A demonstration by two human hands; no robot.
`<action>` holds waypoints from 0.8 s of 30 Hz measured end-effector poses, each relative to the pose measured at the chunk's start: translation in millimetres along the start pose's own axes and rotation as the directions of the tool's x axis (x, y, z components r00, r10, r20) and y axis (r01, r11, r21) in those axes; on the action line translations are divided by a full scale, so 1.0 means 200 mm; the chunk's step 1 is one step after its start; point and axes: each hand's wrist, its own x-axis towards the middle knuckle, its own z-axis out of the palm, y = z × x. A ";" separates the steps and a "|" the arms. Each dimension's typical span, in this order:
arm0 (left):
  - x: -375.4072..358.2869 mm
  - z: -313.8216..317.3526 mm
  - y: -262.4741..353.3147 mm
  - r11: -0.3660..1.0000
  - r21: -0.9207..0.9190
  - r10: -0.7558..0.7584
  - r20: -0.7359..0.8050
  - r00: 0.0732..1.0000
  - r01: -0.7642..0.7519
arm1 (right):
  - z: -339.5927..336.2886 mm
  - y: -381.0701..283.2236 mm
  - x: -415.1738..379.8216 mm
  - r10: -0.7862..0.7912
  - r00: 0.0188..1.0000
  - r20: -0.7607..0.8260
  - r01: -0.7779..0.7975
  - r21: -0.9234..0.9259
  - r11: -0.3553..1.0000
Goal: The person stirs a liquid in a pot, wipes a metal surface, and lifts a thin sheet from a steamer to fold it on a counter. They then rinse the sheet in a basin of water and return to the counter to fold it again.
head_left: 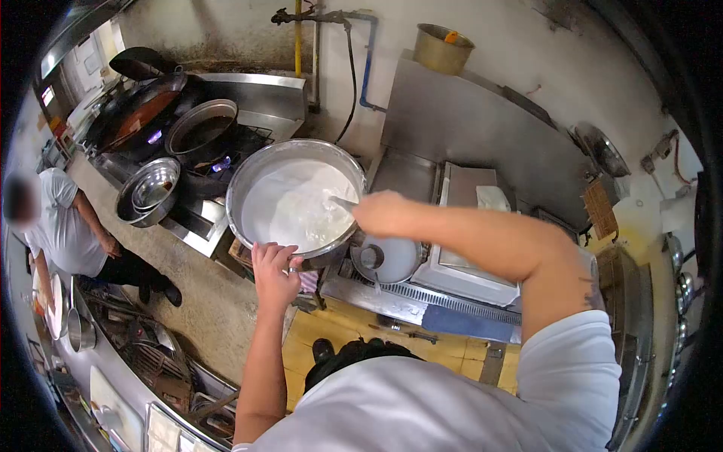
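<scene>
A large round metal pot (234, 213) in the middle of the view holds a white, milky liquid (275, 197) with lumps and ripples on its right side. My left hand (276, 273) grips the pot's near rim, fingers over the edge. My right hand (385, 214) is closed around a metal utensil (343, 203) at the right rim; its lower end is hidden in the liquid, so its kind cannot be told. Just below my right hand, a pan of whitish liquid (395, 261) has a small metal ladle (370, 258) in it.
Lit burners on the left hold a wok (143, 119) and a pot of dark liquid (203, 135). Nested metal bowls (151, 187) sit nearby. Another person (71, 218) stands at the left counter. A white-and-steel appliance (467, 275) is to the right.
</scene>
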 end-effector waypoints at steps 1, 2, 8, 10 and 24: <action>0.00 0.01 0.00 1.000 0.006 0.002 -0.007 1.000 -0.002 | -0.11 0.02 0.02 0.013 0.989 0.148 -0.011 -0.010 1.000; -0.01 0.01 0.00 1.000 0.014 0.005 -0.015 1.000 -0.004 | -0.20 0.05 0.06 0.026 0.956 0.292 -0.020 -0.022 1.000; -0.01 0.01 -0.03 1.000 -0.024 -0.002 0.004 1.000 0.002 | -0.33 0.10 0.17 0.015 0.880 0.475 -0.157 0.261 0.953; -0.01 0.01 -0.03 1.000 -0.022 -0.005 -0.006 1.000 0.005 | -0.30 0.01 0.09 -0.067 0.916 0.394 -0.027 0.229 0.973; -0.02 0.01 -0.05 0.999 -0.034 0.006 -0.021 1.000 -0.007 | -0.05 -0.06 0.03 0.079 0.996 0.043 -0.082 0.072 0.994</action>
